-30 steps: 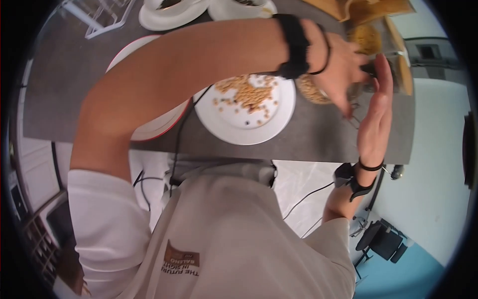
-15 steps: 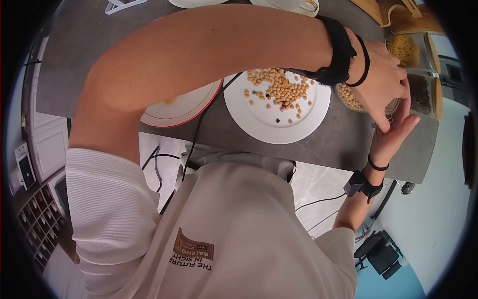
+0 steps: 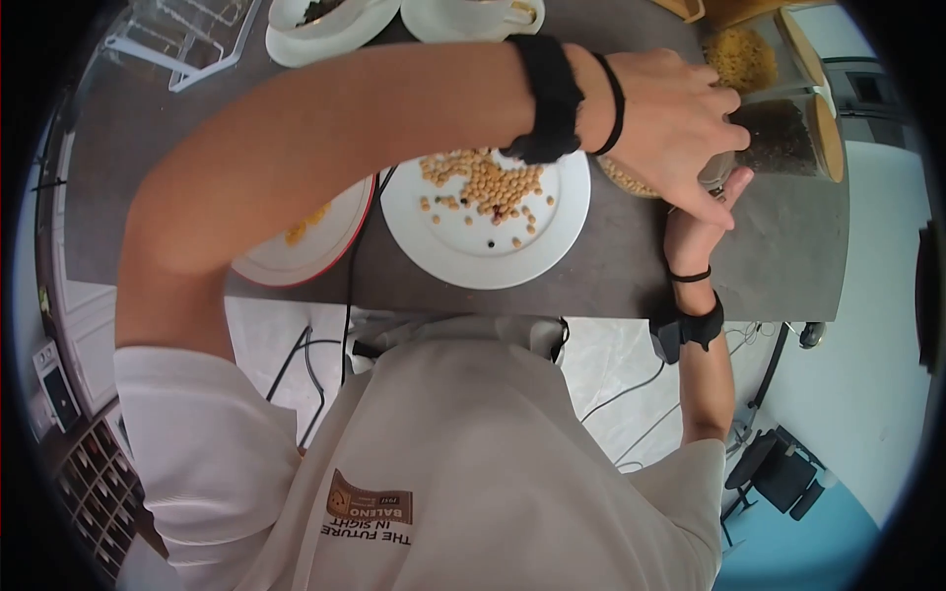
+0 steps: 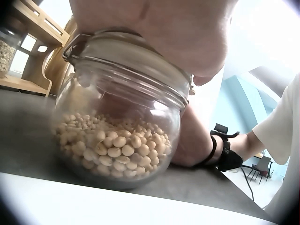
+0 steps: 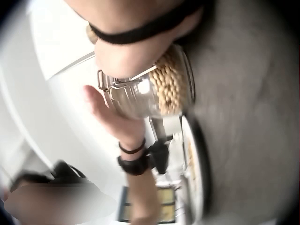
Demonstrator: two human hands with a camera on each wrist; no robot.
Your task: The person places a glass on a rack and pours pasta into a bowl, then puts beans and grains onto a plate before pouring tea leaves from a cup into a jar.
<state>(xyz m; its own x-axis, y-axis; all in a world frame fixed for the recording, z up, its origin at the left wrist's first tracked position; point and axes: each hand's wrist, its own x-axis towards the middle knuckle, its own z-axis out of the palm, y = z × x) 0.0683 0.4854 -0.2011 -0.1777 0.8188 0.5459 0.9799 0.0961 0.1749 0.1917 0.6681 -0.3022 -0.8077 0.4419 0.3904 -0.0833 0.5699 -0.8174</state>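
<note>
A squat glass jar (image 4: 117,145), part full of pale beans, stands upright on the grey counter with its lid on and a wire clasp at the rim. The left hand (image 3: 670,118) reaches across from the left and curls over the lid; its palm (image 4: 164,33) covers the top in the left wrist view. Against the jar's near side lies the right hand (image 3: 698,231), gripping round it close to the clasp, its fingertips largely hidden. The right wrist view shows the jar (image 5: 136,101) between both hands, somewhat blurred.
A white plate (image 3: 443,258) of loose beans lies left of the jar, beside a red-rimmed plate (image 3: 296,266). Farther back are white cups on saucers, a white rack (image 3: 187,74) and storage jars (image 3: 778,133). A black cable crosses the counter's front edge.
The right hand, earlier raised with straight fingers, has moved in against the jar. The left hand has settled over the lid. The head view has also shifted.
</note>
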